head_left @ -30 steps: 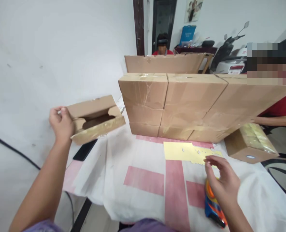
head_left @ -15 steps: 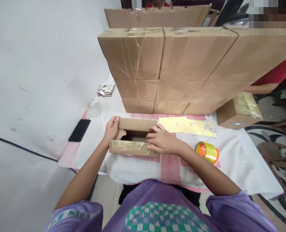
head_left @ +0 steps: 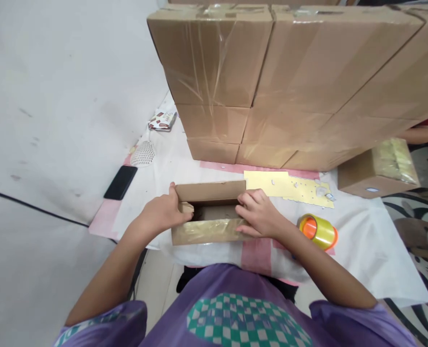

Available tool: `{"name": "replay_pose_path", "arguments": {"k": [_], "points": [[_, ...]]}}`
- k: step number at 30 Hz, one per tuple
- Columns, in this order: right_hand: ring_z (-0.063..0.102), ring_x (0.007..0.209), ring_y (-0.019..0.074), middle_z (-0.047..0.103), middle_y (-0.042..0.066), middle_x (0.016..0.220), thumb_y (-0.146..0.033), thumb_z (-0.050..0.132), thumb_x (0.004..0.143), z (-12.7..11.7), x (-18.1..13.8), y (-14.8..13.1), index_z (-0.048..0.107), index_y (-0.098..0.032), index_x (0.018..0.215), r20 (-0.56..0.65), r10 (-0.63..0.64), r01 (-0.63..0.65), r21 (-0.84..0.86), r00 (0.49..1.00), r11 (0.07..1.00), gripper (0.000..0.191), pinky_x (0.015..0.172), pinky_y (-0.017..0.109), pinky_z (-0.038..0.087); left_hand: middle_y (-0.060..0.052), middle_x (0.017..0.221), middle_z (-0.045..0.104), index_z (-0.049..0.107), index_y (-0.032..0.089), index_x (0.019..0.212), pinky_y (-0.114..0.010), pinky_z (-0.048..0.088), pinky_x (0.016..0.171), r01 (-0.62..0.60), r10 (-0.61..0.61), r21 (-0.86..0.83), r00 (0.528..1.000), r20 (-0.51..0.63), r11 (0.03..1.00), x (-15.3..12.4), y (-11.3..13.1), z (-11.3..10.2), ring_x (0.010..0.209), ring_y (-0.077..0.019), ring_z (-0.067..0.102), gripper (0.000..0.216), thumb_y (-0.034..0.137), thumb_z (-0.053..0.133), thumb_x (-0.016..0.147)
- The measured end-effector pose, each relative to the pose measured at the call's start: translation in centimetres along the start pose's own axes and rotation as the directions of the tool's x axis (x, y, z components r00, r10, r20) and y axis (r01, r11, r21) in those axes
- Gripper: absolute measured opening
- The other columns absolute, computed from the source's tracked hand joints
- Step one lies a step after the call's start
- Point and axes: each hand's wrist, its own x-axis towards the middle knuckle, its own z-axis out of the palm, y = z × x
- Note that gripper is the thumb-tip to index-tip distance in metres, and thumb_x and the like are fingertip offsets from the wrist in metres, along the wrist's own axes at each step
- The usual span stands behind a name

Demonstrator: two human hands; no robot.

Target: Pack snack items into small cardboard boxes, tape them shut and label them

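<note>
In front of me on the cloth lies a small cardboard box with its top open and the far flap standing up. Shiny tape covers the side nearest me. My left hand grips the left end, thumb on the short end flap and fingers round the far corner. At the right end my right hand holds the box, its fingers bent over the edge and partly inside. The inside of the box is dark. To the right of my right hand lie rolls of yellow and orange tape.
Taped cardboard boxes are stacked high behind the work spot. Another taped box stands at the right. Yellow sheets lie before the stack. A black phone, a white perforated piece and a small packet lie at left.
My left hand has shifted from the far left corner onto the short end flap, its thumb now pressing inward. The view has tilted down and the box sits slightly nearer me.
</note>
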Motion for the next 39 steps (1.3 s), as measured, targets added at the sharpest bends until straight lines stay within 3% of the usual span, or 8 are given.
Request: {"name": "replay_pose_path", "arguments": {"k": [6,12,16,22,26,28,33,39], "points": [[0.049,0.105,0.0319,0.052,0.018,0.118,-0.059,0.024,0.104,-0.1,-4.7,0.2,0.07,-0.016,0.104,-0.091,0.192,-0.179,0.135,0.977,0.975,0.063,0.087,0.05,0.045,-0.008,0.095,0.076,0.046,0.018,0.148,-0.034,0.054,0.066,0.034,0.01,-0.798,0.999,0.051,0.602,0.6,-4.3,2.7,0.086,-0.0278,0.073,0.08,0.052,0.061,0.077],[0.049,0.122,0.037,0.043,0.019,0.137,-0.05,0.036,0.103,3.4,-8.8,-2.0,0.05,-0.024,0.15,-0.208,0.335,-0.294,0.205,0.919,0.934,0.055,0.093,0.056,0.049,-0.003,0.078,0.068,0.063,0.019,0.11,-0.027,0.049,0.061,-0.011,-0.173,-0.948,0.983,-0.069,0.317,1.9,-4.6,10.7,0.075,-0.0207,0.068,0.058,0.062,0.071,0.071],[0.048,0.128,0.0383,0.042,0.018,0.141,-0.039,0.045,0.1,3.9,-9.0,-2.8,0.049,-0.026,0.152,-0.243,0.333,-0.296,0.178,0.911,0.939,0.054,0.097,0.059,0.049,-0.011,0.114,0.072,0.057,0.022,0.124,-0.03,0.055,0.069,-0.072,-0.171,-0.965,0.978,-0.118,0.254,0.6,-4.5,10.1,0.096,-0.0241,0.072,0.061,0.07,0.053,0.087],[0.056,0.128,0.034,0.049,0.017,0.144,-0.016,0.052,0.09,1.1,-7.4,-2.9,0.056,-0.021,0.14,-0.037,0.298,-0.288,0.17,0.954,0.943,0.05,0.093,0.05,0.055,-0.016,0.151,0.054,0.046,0.028,0.149,-0.047,0.059,0.096,-0.176,0.196,-0.73,0.979,-0.058,0.66,-0.8,-3.3,5.5,0.13,-0.0364,0.061,0.086,0.056,0.079,0.076],[0.066,0.114,0.0293,0.063,0.017,0.133,-0.019,0.051,0.093,-0.6,-6.0,-3.3,0.054,-0.017,0.139,0.146,0.347,-0.367,0.139,0.926,0.92,0.046,0.081,0.042,0.06,-0.014,0.16,0.043,0.021,0.031,0.163,-0.054,0.049,0.113,-0.38,0.265,-0.512,0.921,-0.285,0.771,-1.2,-2.4,6.2,0.141,-0.0351,0.051,0.098,0.05,0.075,0.084],[0.069,0.11,0.0279,0.066,0.016,0.128,-0.023,0.053,0.096,-1.0,-5.7,-3.4,0.059,-0.019,0.129,0.152,0.394,-0.416,0.167,0.906,0.894,0.034,0.078,0.039,0.061,-0.011,0.163,0.041,0.021,0.036,0.163,-0.052,0.048,0.113,-0.526,0.326,-0.36,0.81,-0.487,0.771,-1.3,-2.9,7.7,0.144,-0.0323,0.049,0.089,0.04,0.071,0.09],[0.066,0.115,0.0251,0.065,0.012,0.126,-0.024,0.055,0.099,-0.8,-6.2,-3.1,0.059,-0.023,0.12,0.095,0.508,-0.508,0.33,0.856,0.795,0.021,0.088,0.036,0.06,-0.003,0.144,0.062,0.051,0.044,0.147,-0.038,0.054,0.095,-0.655,0.541,0.212,0.351,-0.764,0.725,-1.2,-5.5,11.5,0.121,-0.0227,0.058,0.071,0.0,0.056,0.091],[0.064,0.115,0.0238,0.063,0.012,0.124,-0.02,0.05,0.101,-0.6,-6.4,-3.1,0.054,-0.026,0.121,0.166,0.517,-0.523,0.503,0.84,0.688,0.022,0.089,0.037,0.059,0.002,0.145,0.062,0.064,0.03,0.13,-0.034,0.051,0.087,-0.664,0.785,0.435,0.422,-0.453,0.608,-1.2,-6.6,8.9,0.102,-0.0199,0.058,0.062,-0.009,0.044,0.087]]}}
